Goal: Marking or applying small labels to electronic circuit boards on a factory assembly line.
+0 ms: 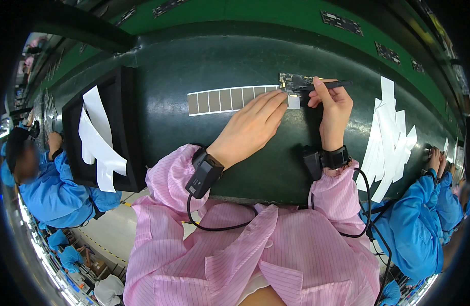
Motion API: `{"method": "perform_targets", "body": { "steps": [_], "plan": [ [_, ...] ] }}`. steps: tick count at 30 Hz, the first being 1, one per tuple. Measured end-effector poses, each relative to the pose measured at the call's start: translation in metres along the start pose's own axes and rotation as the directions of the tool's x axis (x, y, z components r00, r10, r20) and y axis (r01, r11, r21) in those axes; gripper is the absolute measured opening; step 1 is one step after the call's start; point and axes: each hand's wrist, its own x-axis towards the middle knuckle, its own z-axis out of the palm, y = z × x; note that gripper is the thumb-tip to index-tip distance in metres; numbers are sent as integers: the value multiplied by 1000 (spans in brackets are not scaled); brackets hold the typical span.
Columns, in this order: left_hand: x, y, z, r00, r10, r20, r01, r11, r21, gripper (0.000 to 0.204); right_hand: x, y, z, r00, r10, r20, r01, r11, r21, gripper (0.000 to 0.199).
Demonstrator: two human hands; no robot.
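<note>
One dark, populated circuit board (297,80) lies on the green bench (166,66), just beyond the right-hand end of a strip of grey-brown squares (219,100) on white backing; both have their long axes running roughly left to right, so the strip leads toward the board's near left part. The right hand (336,106) is at the board's right end, its grip narrow, thumb and fingers pinching dark tweezers (337,84) whose points aim left, over the board's near edge; whether those points are closed on anything, I cannot tell. The left hand (250,125) covers part of the strip from the near side, fingers together and fingertips reaching the board's near left corner; what they press or pinch is hidden. Farther out, white strips (106,148) lie across a black tray (130,97) to the left, and a pile of white strips (385,132) sits to the right.
</note>
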Motion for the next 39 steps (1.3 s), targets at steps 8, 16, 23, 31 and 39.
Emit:
{"method": "perform_targets", "body": {
  "steps": [8, 16, 23, 31, 39],
  "plan": [
    [1, 1, -1, 1000, 10, -6, -9, 1000, 26, 36, -2, 2, 3, 1000, -8, -9, 7, 999, -40, 14],
    [12, 2, 0, 999, 18, 35, -22, 990, 138, 37, 4, 1, 1, 999, -40, -16, 39, 997, -70, 16],
    [28, 3, -12, 984, 109, 142, -147, 945, 292, 36, -2, -14, -9, 967, -158, -201, 154, 987, -38, 15],
    [74, -5, 8, 987, 138, 77, -141, 989, 35, 45, 1, -17, -34, 929, -164, -330, 185, 982, 33, 14],
    [143, -107, -56, 862, -108, -495, 332, 858, 391, 76, 4, -32, -38, 935, -183, -305, 207, 977, 47, 14]
  ]
}}
